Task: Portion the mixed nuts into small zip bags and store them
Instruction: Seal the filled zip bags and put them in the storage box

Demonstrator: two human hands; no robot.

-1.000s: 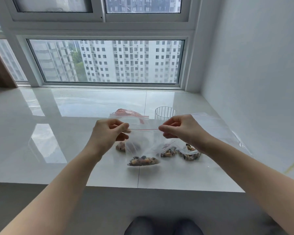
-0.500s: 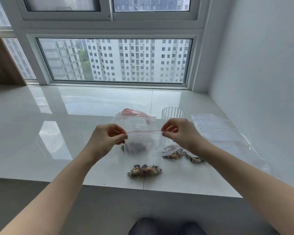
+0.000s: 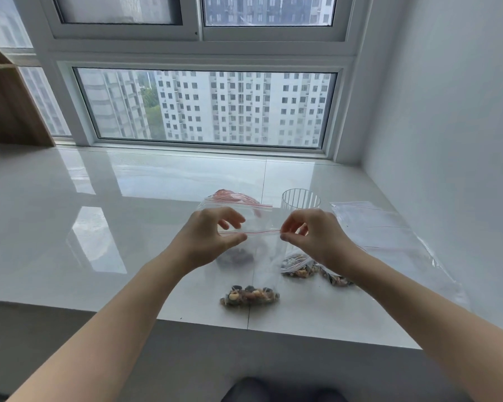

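Hands, left (image 3: 206,236) and right (image 3: 311,236), each grip pinching one nut bag (image 3: 251,274), two filled bags (image 3: 299,265) beside.

right hand (image 3: 314,239) covers part of two nut bags (image 3: 299,266); big bag (image 3: 238,201) half hidden behind left hand (image 3: 206,236); wooden shelf (image 3: 9,108) cut off at left edge.

No text, label, brand, number or sign can be read anywhere in the head view. The clear zip bag (image 3: 262,256) at centre frame carries only a plain red line along its seal, with no printing on it.
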